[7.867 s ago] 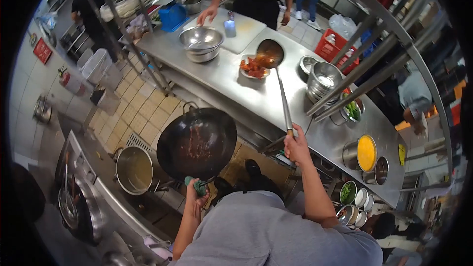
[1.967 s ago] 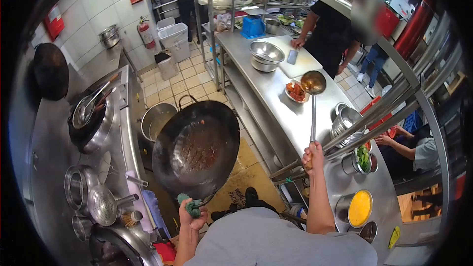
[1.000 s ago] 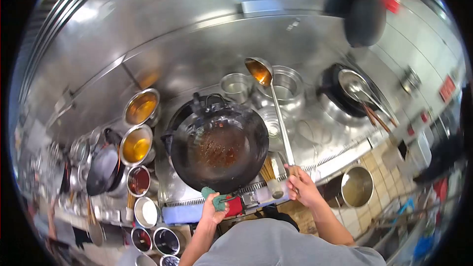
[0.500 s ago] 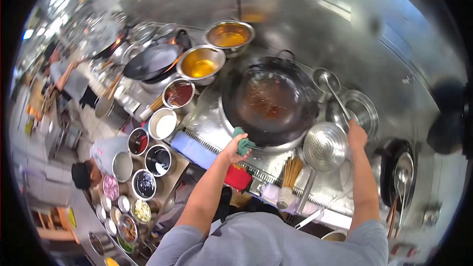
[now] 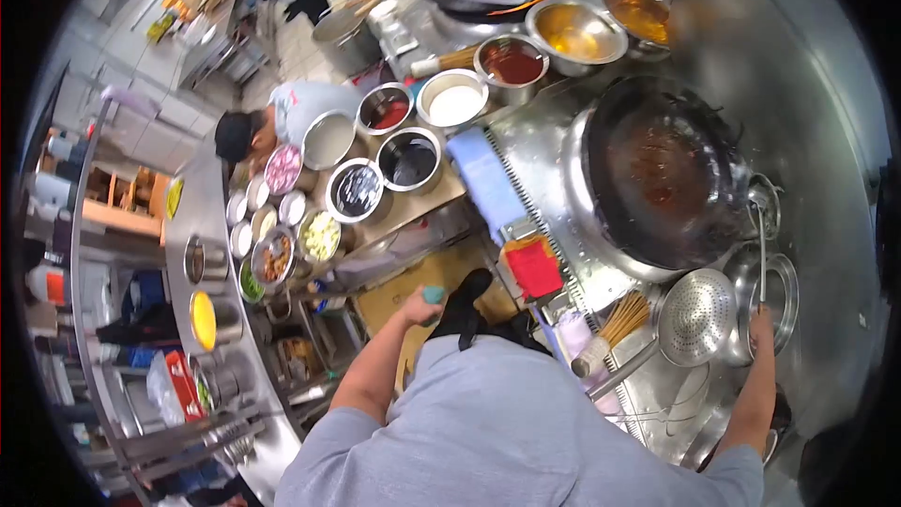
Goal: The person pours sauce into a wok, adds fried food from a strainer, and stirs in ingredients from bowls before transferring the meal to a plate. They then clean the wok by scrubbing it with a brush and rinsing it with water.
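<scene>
Free steel (image 5: 544,169) between wok (image 5: 662,169) and blue cloth (image 5: 485,174); obstacles: skimmer (image 5: 696,317), bamboo brush (image 5: 619,326)

left fingers (image 5: 417,307) curled, right fingers (image 5: 761,327) curled, forearms (image 5: 755,399) extended forward

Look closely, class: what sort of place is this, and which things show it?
Most likely a restaurant kitchen: a big wok sits on a steel cooktop, a large strainer lies beside it, and portions of chopped food stand close together.
</scene>
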Available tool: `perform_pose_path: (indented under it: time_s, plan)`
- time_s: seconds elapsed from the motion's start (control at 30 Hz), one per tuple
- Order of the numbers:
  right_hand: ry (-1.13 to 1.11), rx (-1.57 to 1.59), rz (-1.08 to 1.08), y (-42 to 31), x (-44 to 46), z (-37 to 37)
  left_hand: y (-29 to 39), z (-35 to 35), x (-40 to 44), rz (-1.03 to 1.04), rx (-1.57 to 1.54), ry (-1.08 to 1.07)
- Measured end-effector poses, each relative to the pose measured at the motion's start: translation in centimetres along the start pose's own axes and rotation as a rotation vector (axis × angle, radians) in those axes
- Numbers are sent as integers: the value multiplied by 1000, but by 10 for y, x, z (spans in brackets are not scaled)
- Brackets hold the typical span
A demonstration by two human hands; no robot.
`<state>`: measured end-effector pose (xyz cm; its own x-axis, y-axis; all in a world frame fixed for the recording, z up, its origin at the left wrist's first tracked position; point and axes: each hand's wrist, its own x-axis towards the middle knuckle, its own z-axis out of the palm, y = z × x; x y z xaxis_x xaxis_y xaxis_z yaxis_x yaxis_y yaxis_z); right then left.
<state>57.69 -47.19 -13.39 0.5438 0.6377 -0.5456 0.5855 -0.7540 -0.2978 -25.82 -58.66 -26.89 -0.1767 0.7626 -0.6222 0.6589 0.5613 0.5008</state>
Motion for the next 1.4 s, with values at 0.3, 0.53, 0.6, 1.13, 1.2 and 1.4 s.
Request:
perform_pose_path:
  time_s: [0.3, 0.53, 0.6, 1.13, 1.2, 1.4]
  plan:
    - [-380, 795, -23, -62, -17, 16, -82, -3, -108, -566, 330, -66]
    - [88, 478, -154, -74, -29, 39, -6, -8, -12, -118, 204, -44]
    - [583, 481, -371, -110, -88, 72, -8, -6, 27, 70, 226, -101]
    - [322, 968, 242, -24, -142, 41, 112, -50, 45, 171, -581, -589]
    - [-61, 2228, -69, 2, -107, 46, 160, -65, 27, 144, -724, -612]
    - [-144, 2689, -345, -58, -161, 32, 254, -71, 41, 43, -873, -832]
